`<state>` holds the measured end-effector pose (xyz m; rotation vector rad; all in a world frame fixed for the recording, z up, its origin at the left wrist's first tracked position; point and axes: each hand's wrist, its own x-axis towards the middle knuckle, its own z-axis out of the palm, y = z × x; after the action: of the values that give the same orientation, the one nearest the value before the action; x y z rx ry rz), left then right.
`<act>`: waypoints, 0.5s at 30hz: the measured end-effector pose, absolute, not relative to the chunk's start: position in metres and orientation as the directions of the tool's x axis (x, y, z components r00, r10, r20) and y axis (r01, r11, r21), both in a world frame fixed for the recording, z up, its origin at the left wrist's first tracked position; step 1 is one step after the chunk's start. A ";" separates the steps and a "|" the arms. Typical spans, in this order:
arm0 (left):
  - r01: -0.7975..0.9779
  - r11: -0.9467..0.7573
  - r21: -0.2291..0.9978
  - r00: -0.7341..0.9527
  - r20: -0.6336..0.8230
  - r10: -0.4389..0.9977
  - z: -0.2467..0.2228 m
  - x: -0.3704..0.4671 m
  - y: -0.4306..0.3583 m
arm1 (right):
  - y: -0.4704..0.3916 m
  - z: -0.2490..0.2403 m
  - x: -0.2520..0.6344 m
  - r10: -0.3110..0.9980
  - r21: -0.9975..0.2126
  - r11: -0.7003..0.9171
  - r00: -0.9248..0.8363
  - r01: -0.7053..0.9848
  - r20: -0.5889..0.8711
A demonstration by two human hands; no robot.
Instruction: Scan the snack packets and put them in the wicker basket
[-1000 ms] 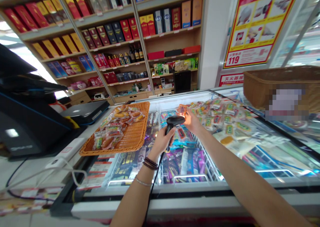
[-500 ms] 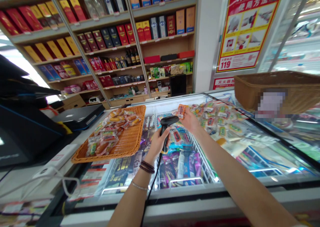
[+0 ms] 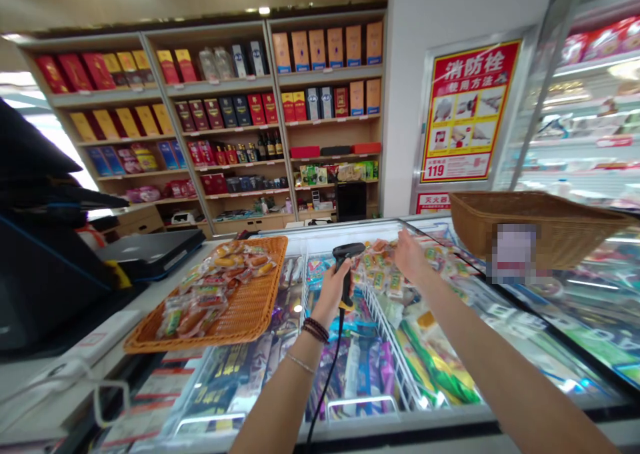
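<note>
A black handheld scanner (image 3: 349, 249) with a trailing cable is gripped by its handle in my left hand (image 3: 334, 287), above the freezer baskets. My right hand (image 3: 411, 257) reaches over the pile of small wrapped snacks (image 3: 379, 267) on the freezer's right part; its fingertips are blurred, and whether they hold anything is unclear. To the left, an orange wicker tray (image 3: 257, 304) carries several wrapped sausages (image 3: 200, 311). Bright packages of frozen goods (image 3: 357, 354) lie in a white wire basket below my left hand.
A brown wicker basket (image 3: 475, 231) stands at the right on the freezer top. Black checkout equipment (image 3: 35, 261) and white cables (image 3: 97, 381) are at the left. Shelves of boxes (image 3: 240, 111) and a red poster (image 3: 467, 107) are behind.
The view has tilted upward. My right hand has moved right, away from the scanner, and the orange-labelled packet it held is no longer visible in it. My left hand still holds the scanner.
</note>
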<state>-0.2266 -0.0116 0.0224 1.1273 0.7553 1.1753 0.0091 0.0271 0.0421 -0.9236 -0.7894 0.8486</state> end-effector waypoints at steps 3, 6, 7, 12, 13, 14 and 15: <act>-0.358 -0.005 0.934 0.214 0.088 0.973 0.024 -0.247 -0.017 | 0.033 0.023 -0.004 0.869 -0.922 0.292 0.474 -0.253 0.145; -0.385 -0.052 0.921 0.124 0.107 0.987 0.034 -0.290 -0.023 | 0.053 0.007 -0.041 0.893 -0.908 0.336 0.391 -0.252 0.222; -0.389 -0.080 0.918 0.075 0.119 0.990 0.038 -0.307 -0.025 | 0.063 0.005 -0.060 0.903 -0.901 0.352 0.344 -0.253 0.257; -0.372 -0.212 0.903 -0.238 0.128 0.963 0.059 -0.402 -0.033 | 0.106 0.018 -0.196 0.911 -0.911 0.412 -0.020 -0.015 0.412; -0.364 -0.224 0.904 -0.299 0.115 0.947 0.061 -0.420 -0.034 | 0.111 0.023 -0.226 0.898 -0.896 0.437 -0.092 0.085 0.429; -0.352 -0.230 0.907 -0.354 0.098 0.930 0.061 -0.436 -0.035 | 0.115 0.027 -0.254 0.882 -0.864 0.468 -0.154 0.185 0.445; -0.341 -0.226 0.913 -0.398 0.078 0.914 0.060 -0.451 -0.036 | 0.118 0.030 -0.279 0.861 -0.815 0.505 -0.226 0.284 0.455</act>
<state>-0.4513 -0.0355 0.0603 0.8106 1.0902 1.7669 -0.2786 0.1179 0.0296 -0.9664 -1.7642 0.7337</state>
